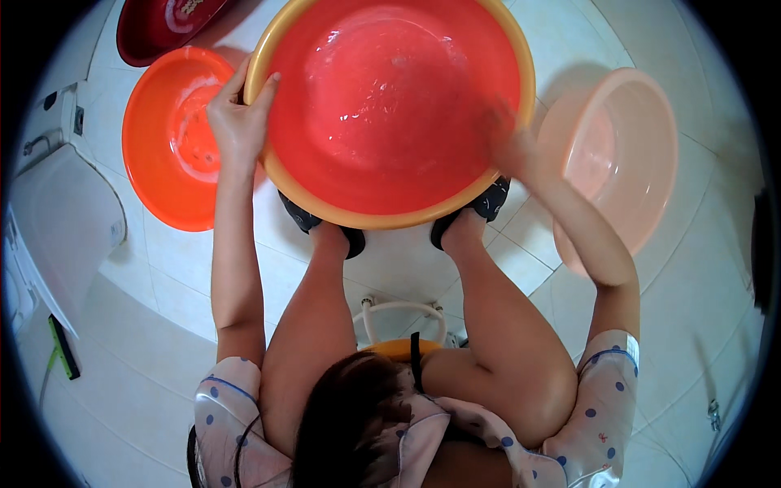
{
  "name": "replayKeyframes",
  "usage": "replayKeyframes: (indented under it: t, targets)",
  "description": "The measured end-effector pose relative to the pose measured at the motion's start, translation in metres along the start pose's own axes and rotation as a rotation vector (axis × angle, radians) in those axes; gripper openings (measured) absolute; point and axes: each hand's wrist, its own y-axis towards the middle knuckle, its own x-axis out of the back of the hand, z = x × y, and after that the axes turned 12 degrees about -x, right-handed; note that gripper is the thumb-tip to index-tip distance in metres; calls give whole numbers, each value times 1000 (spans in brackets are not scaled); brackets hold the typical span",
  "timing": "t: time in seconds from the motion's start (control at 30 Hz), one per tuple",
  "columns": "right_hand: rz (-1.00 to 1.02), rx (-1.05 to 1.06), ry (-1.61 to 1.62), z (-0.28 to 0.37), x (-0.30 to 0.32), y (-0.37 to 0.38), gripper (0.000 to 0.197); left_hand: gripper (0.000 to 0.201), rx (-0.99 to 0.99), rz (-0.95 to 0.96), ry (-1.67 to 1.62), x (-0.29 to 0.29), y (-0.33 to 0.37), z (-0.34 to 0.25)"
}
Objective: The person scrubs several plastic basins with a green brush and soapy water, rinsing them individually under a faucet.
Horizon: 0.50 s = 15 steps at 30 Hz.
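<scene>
1. Head view. Person seated low, knees apart, a big red basin with a yellow rim tilted up in front of the feet.
2. Left hand clamps the basin's left rim: thumb inside, fingers wrapped behind the edge. Firm hold.
3. Right hand sits at the lower right of the basin, inside the wall near the rim. It is blurred; cannot tell whether the fingers are closed or spread, or whether they hold a cloth.
4. Basin interior looks wet, with glossy streaks and drops across the bottom.
5. Step in hand, as I judge it: washing or rinsing the inside of the basin, left hand steadying, right hand rubbing.
6. Next move likely calls for keeping the left grip tight so the tilted basin does not slip, and turning the rim to bring an unwashed stretch under the right hand.
7. Around: orange basin just left, touching or overlapping the red one; dark red basin at top left; pale pink basin to the right; tiled floor.
</scene>
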Motion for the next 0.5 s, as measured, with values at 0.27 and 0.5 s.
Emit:
replayKeyframes:
  t: [0.27, 0.5]
  targets:
    - [23, -148, 259, 47, 18, 63, 34, 40, 47, -26, -75, 6, -16, -6]
    - [111, 90, 1343, 87, -1, 27, 28, 47, 31, 22, -34, 7, -13, -33]
